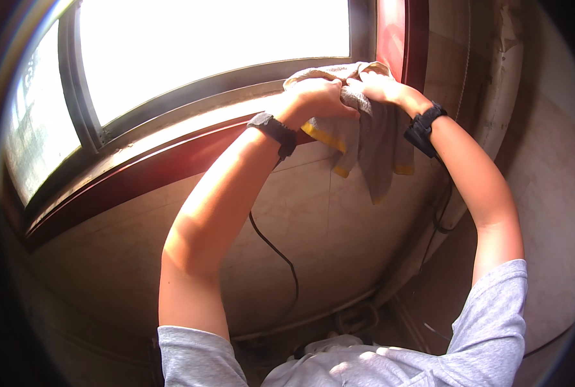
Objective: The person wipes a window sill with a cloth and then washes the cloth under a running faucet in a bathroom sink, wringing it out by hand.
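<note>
A grey cleaning cloth (372,145) with yellow edging hangs in folds over the right end of the window sill (191,132). Both my arms reach up to it. My left hand (321,100) is closed on the cloth's upper left part, thumb pointing right. Close beside it, my right hand (379,87) grips the bunched top of the cloth near the window's corner. Some fingertips of both hands are hidden in the folds. The cloth's lower corners dangle below the red-brown sill edge (152,174). Each wrist wears a black strap.
Bright window glass (216,51) in a dark metal frame (75,77) lies behind the sill. A red upright trim (403,39) borders it on the right. Below is a pale tiled wall (236,251) with a dangling black cable (278,255). A pale pipe (494,122) runs down at right.
</note>
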### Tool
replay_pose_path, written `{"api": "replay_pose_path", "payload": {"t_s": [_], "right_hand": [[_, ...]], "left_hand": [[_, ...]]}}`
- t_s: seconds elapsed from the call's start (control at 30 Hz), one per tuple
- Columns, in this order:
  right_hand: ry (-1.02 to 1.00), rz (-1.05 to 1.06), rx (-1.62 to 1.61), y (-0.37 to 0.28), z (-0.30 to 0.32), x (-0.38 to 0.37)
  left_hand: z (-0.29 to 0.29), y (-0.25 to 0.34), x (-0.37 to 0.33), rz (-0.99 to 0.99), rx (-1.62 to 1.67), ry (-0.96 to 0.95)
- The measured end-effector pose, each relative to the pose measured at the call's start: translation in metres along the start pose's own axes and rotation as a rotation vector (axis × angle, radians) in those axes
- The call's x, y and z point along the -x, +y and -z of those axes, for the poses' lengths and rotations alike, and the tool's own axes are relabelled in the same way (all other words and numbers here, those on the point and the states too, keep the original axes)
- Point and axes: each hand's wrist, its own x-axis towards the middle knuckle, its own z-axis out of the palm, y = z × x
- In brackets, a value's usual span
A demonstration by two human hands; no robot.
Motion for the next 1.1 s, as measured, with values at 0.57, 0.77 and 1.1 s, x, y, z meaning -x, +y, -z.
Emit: {"api": "replay_pose_path", "payload": {"t_s": [0.57, 0.77, 1.1], "right_hand": [[-0.036, 0.170, 0.098, 0.000, 0.001, 0.010], [-0.061, 0.090, 0.018, -0.018, 0.006, 0.014], [-0.004, 0.031, -0.082, -0.009, 0.005, 0.017]], "left_hand": [[-0.020, 0.039, -0.010, 0.070, -0.144, 0.222], [-0.017, 0.025, 0.002, 0.088, -0.115, 0.202], [-0.009, 0.006, 0.032, -0.004, -0.013, 0.273]]}}
